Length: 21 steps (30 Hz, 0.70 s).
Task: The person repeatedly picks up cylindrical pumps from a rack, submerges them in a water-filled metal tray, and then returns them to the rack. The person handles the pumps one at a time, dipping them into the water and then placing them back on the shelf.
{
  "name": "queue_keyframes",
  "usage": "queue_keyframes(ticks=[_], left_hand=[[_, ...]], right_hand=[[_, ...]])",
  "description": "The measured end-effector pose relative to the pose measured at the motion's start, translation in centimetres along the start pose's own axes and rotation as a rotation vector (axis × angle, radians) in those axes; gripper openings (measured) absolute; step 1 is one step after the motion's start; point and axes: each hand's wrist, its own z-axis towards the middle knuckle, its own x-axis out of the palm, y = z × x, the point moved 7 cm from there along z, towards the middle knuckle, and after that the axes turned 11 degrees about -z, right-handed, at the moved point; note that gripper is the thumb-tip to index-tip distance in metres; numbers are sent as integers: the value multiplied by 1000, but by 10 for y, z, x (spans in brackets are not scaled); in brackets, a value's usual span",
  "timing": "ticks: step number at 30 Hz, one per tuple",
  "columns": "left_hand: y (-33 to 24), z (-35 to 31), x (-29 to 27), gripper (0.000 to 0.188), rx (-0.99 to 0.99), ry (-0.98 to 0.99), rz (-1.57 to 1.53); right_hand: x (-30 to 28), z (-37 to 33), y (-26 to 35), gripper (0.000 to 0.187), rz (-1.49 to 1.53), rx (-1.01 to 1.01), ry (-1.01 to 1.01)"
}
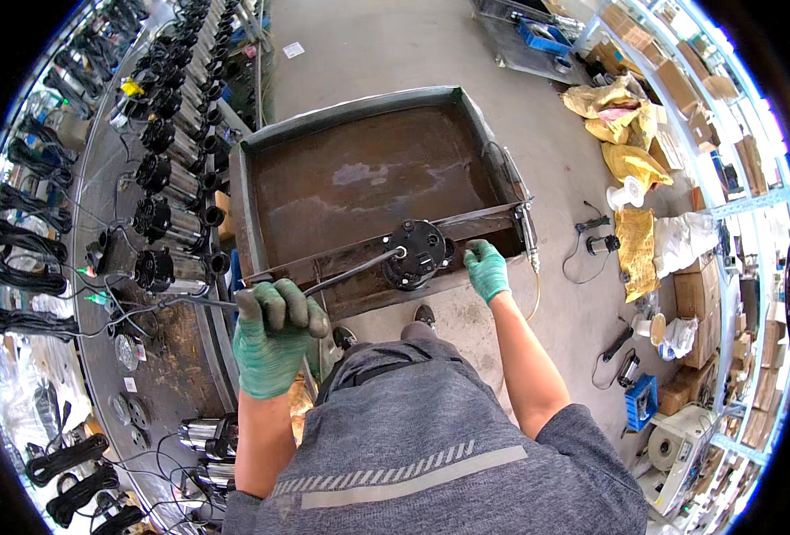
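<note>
A submersible pump (414,254) with a round black top stands at the near side of a metal water tank (359,105), by its crossbar. A black cable (350,272) runs from the pump's top leftward to my left hand (277,339). That hand wears a green glove with grey fingers, and its fingers are curled round the cable. My right hand (487,271), gloved alike, is over the tank's near edge, just right of the pump. Its fingers point forward, loosely bent and slightly apart, with nothing seen in them. The pump's lower body is hidden.
A row of steel-and-black pumps (170,223) with coiled cables lines the bench at left. A pipe fitting with a thin hose (532,259) is fixed at the tank's right corner. Yellow sacks (637,254), a blue crate (642,401) and loose pumps lie on the floor at right, before shelves.
</note>
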Motion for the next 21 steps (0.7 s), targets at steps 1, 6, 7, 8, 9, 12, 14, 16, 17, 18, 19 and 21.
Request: queue_keyframes(ticks=[1,6,7,8,9,12,14,16,17,18,19,21], left_hand=[[0,-1,1,59,-5,5,13],[0,-6,0,62,-43,-9,90],[0,-8,-1,63,-55,-14,80],[1,-9,-2,63,-55,-18,79],[1,-9,-3,63,-56,-21,78],[3,-10,-6,63,-57,-2,94],[2,-10,-12,63,-50,-23,117],[2,-13,-17,59,-36,-27,103],[2,-13,-14,58,-33,-12,102],[-2,-13,-15,56,-10,-9,103],[-3,-14,-23,57,22,8,158],[-3,-15,-27,50,70,43,31]], right_hand=[[8,4,0,26,-10,-3,24],[26,13,16,28,-147,-28,78],[26,14,20,29,-170,-29,76],[25,14,24,29,-194,-30,74],[25,15,27,29,-217,-30,72],[39,25,5,28,-148,-11,110],[37,26,16,26,-183,-33,85],[35,22,28,23,-194,-22,110],[43,30,3,20,-122,-65,10],[55,40,-18,18,-125,-118,-5],[64,47,-16,20,-5,-143,28],[73,47,7,24,455,-183,164]])
